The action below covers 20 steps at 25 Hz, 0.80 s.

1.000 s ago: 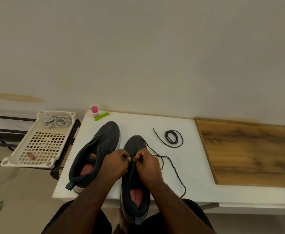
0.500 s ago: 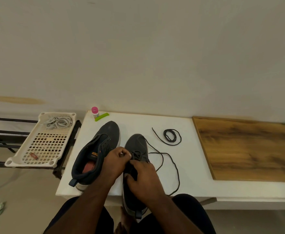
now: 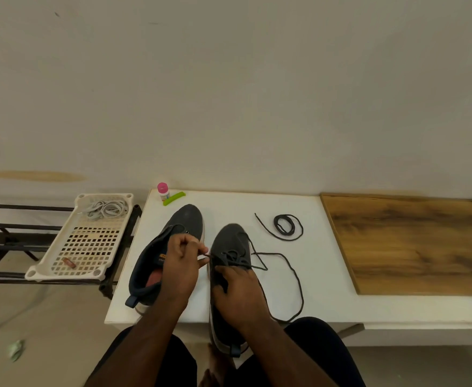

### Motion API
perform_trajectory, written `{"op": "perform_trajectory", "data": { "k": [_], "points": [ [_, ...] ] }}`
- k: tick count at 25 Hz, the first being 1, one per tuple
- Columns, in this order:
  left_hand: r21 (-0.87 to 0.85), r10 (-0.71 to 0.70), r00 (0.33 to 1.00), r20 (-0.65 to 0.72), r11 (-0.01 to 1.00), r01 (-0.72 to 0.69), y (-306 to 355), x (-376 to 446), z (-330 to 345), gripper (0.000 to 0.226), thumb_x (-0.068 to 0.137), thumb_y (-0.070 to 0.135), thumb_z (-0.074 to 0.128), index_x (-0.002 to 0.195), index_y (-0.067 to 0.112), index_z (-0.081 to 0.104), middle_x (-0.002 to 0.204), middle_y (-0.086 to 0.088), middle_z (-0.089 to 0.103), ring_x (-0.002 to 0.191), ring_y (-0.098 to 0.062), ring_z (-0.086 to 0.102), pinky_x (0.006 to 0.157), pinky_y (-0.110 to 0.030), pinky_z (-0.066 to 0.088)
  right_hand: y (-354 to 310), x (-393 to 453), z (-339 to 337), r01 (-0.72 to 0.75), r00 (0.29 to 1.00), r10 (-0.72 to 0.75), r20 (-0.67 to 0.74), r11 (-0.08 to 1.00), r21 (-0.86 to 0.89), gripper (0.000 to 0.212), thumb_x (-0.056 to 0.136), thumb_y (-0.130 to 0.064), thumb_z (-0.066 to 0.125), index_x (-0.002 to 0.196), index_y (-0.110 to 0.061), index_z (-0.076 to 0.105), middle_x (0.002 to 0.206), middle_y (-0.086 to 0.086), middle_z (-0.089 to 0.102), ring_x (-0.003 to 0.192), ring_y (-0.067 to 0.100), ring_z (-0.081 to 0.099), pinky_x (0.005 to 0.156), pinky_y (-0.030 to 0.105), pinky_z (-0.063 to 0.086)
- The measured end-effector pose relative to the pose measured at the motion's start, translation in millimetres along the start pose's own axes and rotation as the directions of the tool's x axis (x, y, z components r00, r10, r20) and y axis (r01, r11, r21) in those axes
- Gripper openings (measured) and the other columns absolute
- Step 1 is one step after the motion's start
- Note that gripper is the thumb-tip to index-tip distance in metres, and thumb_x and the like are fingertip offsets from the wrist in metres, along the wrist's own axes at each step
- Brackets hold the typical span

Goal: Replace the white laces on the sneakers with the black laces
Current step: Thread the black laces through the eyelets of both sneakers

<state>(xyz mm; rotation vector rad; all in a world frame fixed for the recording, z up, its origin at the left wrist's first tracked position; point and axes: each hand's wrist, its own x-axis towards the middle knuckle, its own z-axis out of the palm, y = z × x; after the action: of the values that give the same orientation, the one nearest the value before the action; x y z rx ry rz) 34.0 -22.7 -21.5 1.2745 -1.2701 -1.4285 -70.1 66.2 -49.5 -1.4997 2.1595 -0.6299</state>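
You are pinching one end of the black lace (image 3: 260, 265) in your left hand (image 3: 183, 265), just left of the right sneaker (image 3: 230, 247), while your right hand (image 3: 239, 293) is pressing down on that sneaker's tongue, fingers curled over it. The lace is running through the far eyelets and trailing in a loop on the white desk (image 3: 299, 277) to the right. The left sneaker (image 3: 170, 247) is lying unlaced beside your left hand. A second black lace (image 3: 284, 228) is sitting coiled farther right. The white laces (image 3: 106, 208) are resting in the plastic tray (image 3: 82, 247) at left.
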Motion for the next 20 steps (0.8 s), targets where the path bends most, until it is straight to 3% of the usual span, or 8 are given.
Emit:
{"op": "perform_trajectory", "data": {
  "k": [4,6,8,10,14,16,18,20],
  "points": [
    [0.356,-0.087,0.976,0.199,0.934,0.011,-21.4,7.9,2.4,0.030,0.093,0.017,0.065,0.122,0.022,0.061,0.108,0.007,0.066,0.103,-0.014,0.064,0.096,-0.035,0.053,0.2,-2.3,0.4,0.030,0.999,-0.029,-0.019,0.999,0.028,0.043,0.086,-0.041,0.041,0.121,-0.032,0.063,0.117,-0.010,0.066,0.108,0.014,0.055,0.098,0.031,0.047],
    [0.479,-0.064,0.975,0.213,0.877,-0.047,-23.1,11.7,7.1,0.021,0.094,0.015,0.064,0.114,0.018,0.069,0.102,0.004,0.069,0.098,-0.015,0.066,0.094,-0.036,0.054,0.6,-2.1,-0.6,0.016,1.000,-0.016,0.000,1.000,0.026,0.040,0.088,-0.039,0.044,0.124,-0.032,0.062,0.120,-0.010,0.066,0.112,0.013,0.054,0.101,0.027,0.043],
    [0.640,-0.051,0.965,0.256,0.757,-0.130,-16.5,15.8,6.1,0.013,0.096,0.014,0.058,0.096,0.018,0.070,0.086,0.003,0.068,0.083,-0.017,0.066,0.086,-0.037,0.055,1.6,-1.7,-2.4,-0.005,1.000,0.005,0.006,0.999,0.034,0.043,0.089,-0.038,0.047,0.130,-0.030,0.060,0.126,-0.008,0.064,0.118,0.015,0.053,0.104,0.028,0.041],
    [0.630,-0.071,0.969,0.237,0.770,-0.098,-14.3,27.1,0.6,0.018,0.095,0.011,0.052,0.085,0.021,0.063,0.080,0.000,0.067,0.077,-0.022,0.066,0.083,-0.045,0.057,3.1,-0.8,-2.9,-0.027,1.000,0.027,0.008,0.998,0.048,0.047,0.088,-0.038,0.048,0.132,-0.028,0.059,0.129,-0.006,0.063,0.121,0.016,0.052,0.105,0.030,0.043],
    [0.518,-0.061,0.961,0.268,0.851,-0.090,-14.6,31.1,-2.1,0.023,0.094,0.014,0.057,0.105,0.033,0.063,0.090,0.006,0.068,0.086,-0.016,0.067,0.084,-0.044,0.058,-1.0,0.8,-0.9,-0.021,1.000,0.021,0.009,0.999,0.036,0.048,0.086,-0.042,0.046,0.132,-0.033,0.057,0.128,-0.009,0.062,0.120,0.016,0.051,0.102,0.031,0.044],
    [0.494,-0.055,0.952,0.300,0.863,-0.106,-17.8,25.8,3.6,0.025,0.093,0.013,0.062,0.111,0.030,0.069,0.088,0.012,0.067,0.087,-0.013,0.066,0.087,-0.041,0.057,-2.3,3.8,1.1,-0.006,1.000,0.005,0.005,0.999,0.036,0.045,0.083,-0.044,0.043,0.125,-0.035,0.057,0.118,-0.011,0.064,0.113,0.015,0.054,0.096,0.031,0.047],
    [0.474,-0.040,0.961,0.275,0.875,-0.099,-18.5,24.8,9.7,0.016,0.092,0.014,0.064,0.102,0.022,0.073,0.084,0.010,0.069,0.084,-0.012,0.066,0.088,-0.040,0.056,-1.9,6.7,2.7,-0.021,1.000,0.021,0.004,0.999,0.049,0.036,0.082,-0.046,0.042,0.112,-0.034,0.058,0.107,-0.013,0.064,0.103,0.014,0.057,0.091,0.031,0.050],
    [0.506,-0.026,0.967,0.254,0.855,-0.110,-16.5,24.4,13.2,0.010,0.094,0.018,0.063,0.091,0.018,0.072,0.083,0.003,0.071,0.081,-0.016,0.066,0.083,-0.041,0.056,-2.1,7.8,1.3,-0.040,0.999,0.041,-0.008,0.997,0.068,0.035,0.084,-0.047,0.042,0.113,-0.035,0.059,0.107,-0.013,0.066,0.102,0.015,0.059,0.091,0.033,0.051]
  ]
}}
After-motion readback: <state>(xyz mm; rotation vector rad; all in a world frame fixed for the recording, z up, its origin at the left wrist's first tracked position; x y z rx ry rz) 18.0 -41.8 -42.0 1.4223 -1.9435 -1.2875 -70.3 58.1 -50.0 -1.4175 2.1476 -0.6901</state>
